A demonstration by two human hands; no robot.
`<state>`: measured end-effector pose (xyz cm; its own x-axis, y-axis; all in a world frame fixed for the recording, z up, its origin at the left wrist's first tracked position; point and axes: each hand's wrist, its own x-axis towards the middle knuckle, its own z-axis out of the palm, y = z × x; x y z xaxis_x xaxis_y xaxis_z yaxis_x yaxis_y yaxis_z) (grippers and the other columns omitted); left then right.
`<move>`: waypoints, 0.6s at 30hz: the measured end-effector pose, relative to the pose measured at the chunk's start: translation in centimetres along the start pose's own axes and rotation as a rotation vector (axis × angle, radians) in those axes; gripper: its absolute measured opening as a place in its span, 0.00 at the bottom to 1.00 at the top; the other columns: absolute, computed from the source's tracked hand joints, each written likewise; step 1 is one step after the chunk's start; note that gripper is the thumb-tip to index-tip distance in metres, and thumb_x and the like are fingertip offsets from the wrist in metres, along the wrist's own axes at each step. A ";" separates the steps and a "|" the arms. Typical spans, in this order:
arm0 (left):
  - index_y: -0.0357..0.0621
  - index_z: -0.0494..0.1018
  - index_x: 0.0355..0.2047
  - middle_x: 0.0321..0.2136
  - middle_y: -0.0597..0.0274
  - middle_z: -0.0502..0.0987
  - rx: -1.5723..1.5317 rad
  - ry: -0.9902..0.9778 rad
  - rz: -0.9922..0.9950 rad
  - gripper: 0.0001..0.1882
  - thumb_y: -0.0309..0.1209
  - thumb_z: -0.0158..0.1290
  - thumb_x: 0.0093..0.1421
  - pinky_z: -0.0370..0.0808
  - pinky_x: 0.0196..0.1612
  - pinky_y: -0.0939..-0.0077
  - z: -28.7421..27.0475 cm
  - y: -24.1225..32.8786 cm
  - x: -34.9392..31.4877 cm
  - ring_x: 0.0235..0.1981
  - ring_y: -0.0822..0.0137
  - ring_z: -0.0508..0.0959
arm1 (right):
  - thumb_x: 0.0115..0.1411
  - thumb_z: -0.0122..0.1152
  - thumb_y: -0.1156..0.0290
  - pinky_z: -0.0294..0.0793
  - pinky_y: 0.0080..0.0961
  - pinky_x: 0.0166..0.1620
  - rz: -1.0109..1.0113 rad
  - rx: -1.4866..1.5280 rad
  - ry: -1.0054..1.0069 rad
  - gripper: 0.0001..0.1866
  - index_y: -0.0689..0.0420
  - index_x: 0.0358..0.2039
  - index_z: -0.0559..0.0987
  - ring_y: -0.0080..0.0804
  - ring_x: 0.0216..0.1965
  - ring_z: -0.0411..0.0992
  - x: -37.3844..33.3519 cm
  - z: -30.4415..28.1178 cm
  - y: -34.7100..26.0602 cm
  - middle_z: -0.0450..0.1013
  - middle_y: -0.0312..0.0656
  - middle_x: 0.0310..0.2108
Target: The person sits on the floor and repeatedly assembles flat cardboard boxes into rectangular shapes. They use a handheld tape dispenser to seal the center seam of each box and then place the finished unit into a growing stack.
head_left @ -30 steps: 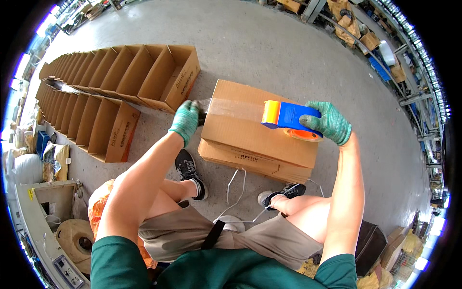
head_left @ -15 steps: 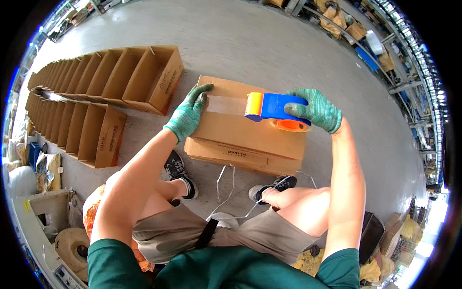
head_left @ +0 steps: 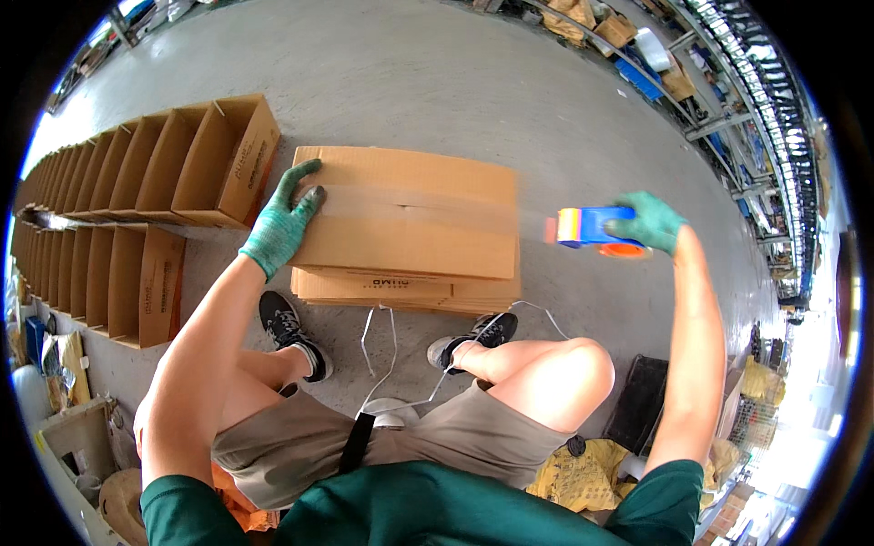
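1. Looking down, we see our left hand (head_left: 280, 224), in a green knit glove, pressed on the left end of the cardboard box (head_left: 410, 214); its fingers are spread along the box's left edge, and the thumb lies on the start of the tape strip (head_left: 414, 202).
2. Our right hand (head_left: 648, 223), also gloved, is closed round the tape dispenser (head_left: 592, 229), a blue body with an orange roll. The dispenser is off the box's right end, in the air over the concrete floor (head_left: 437, 82).
3. The clear tape runs across the box top from left to right; between the box edge and the dispenser it is blurred, so we cannot tell whether it is cut.
4. The box sits on a stack of flat cartons (head_left: 391, 291), mostly hidden under it, just beyond our shoes (head_left: 289, 328).
5. A row of open boxes (head_left: 155, 173) stands to the left; its far end bends into the dark rim.
6. White strapping loops (head_left: 378, 337) lie between our feet, partly hidden by our knees.
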<state>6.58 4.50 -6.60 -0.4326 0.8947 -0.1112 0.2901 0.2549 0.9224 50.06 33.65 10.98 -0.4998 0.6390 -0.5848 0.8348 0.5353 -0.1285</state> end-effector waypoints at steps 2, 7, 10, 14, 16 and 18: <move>0.58 0.65 0.63 0.58 0.53 0.70 -0.022 0.002 -0.021 0.24 0.37 0.54 0.67 0.65 0.62 0.69 0.4 0.2 0.2 0.57 0.63 0.69 | 0.50 0.67 0.50 0.75 0.38 0.49 -0.042 -0.064 0.013 0.30 0.60 0.47 0.80 0.43 0.44 0.78 2.1 1.8 -1.3 0.79 0.51 0.42; 0.58 0.64 0.63 0.59 0.53 0.69 -0.025 -0.015 -0.018 0.26 0.38 0.55 0.66 0.65 0.62 0.69 0.5 0.5 0.1 0.57 0.63 0.69 | 0.54 0.65 0.51 0.74 0.37 0.53 -0.227 -0.054 0.010 0.27 0.55 0.49 0.80 0.44 0.49 0.77 6.0 6.6 -7.2 0.78 0.50 0.48; 0.58 0.63 0.63 0.60 0.52 0.67 -0.055 -0.015 0.006 0.26 0.37 0.55 0.67 0.64 0.63 0.69 0.4 -0.5 0.3 0.58 0.62 0.68 | 0.53 0.62 0.61 0.78 0.41 0.44 -0.253 -0.225 -0.053 0.16 0.55 0.39 0.84 0.49 0.40 0.79 7.0 9.6 -10.6 0.80 0.50 0.40; 0.58 0.62 0.64 0.61 0.51 0.67 0.084 0.007 0.000 0.26 0.38 0.53 0.68 0.62 0.65 0.66 0.0 0.0 0.1 0.60 0.59 0.67 | 0.58 0.57 0.68 0.77 0.39 0.47 -0.070 -0.362 -0.073 0.16 0.55 0.46 0.81 0.49 0.46 0.77 9.6 16.5 -10.1 0.78 0.50 0.47; 0.59 0.60 0.65 0.61 0.51 0.67 0.059 -0.021 0.047 0.25 0.37 0.51 0.69 0.61 0.66 0.64 0.1 -0.9 0.3 0.61 0.58 0.66 | 0.61 0.56 0.67 0.77 0.38 0.46 -0.020 0.035 0.146 0.17 0.56 0.50 0.78 0.44 0.45 0.78 10.9 19.0 -8.3 0.78 0.48 0.47; 0.59 0.60 0.65 0.61 0.51 0.67 0.044 -0.046 0.022 0.25 0.35 0.50 0.69 0.60 0.66 0.63 0.1 -0.3 0.4 0.62 0.58 0.65 | 0.63 0.56 0.66 0.77 0.36 0.45 0.101 0.764 0.244 0.18 0.56 0.53 0.76 0.39 0.44 0.78 12.5 22.3 -7.1 0.79 0.44 0.46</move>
<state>6.42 4.83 -6.95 -0.3859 0.9161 -0.1089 0.3372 0.2499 0.9077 43.02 25.46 -13.30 -0.3765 0.8137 -0.4428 0.7616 -0.0002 -0.6480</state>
